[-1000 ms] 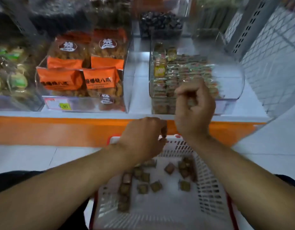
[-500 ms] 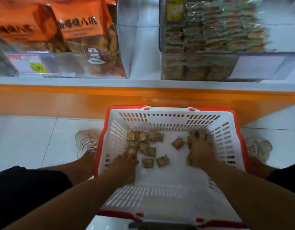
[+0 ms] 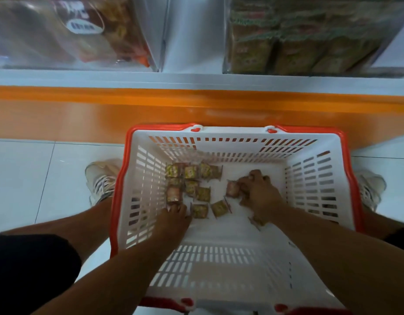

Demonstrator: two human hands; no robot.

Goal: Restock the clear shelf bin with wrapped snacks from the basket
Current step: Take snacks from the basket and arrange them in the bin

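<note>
A white basket point(image 3: 314, 178) with a red rim stands on the floor between my feet. Several small wrapped snacks point(image 3: 192, 178) lie scattered on its bottom. My left hand point(image 3: 173, 218) reaches down inside, its fingertips touching a snack point(image 3: 173, 196) at the left of the pile. My right hand point(image 3: 259, 195) is also in the basket, fingers curled around snacks, with one reddish snack point(image 3: 232, 188) at its fingertips. The clear shelf bin point(image 3: 298, 42) holding stacked wrapped snacks sits on the shelf at the upper right.
A second clear bin point(image 3: 71, 37) with bagged snacks stands on the shelf at the upper left. An orange shelf front point(image 3: 105, 114) runs across just behind the basket. My shoes point(image 3: 101, 180) flank the basket on white floor tiles.
Both hands dropped from the shelf bin into the basket. The view tilted down. Since half a second ago my right hand has closed over snacks and the left has slid toward the pile.
</note>
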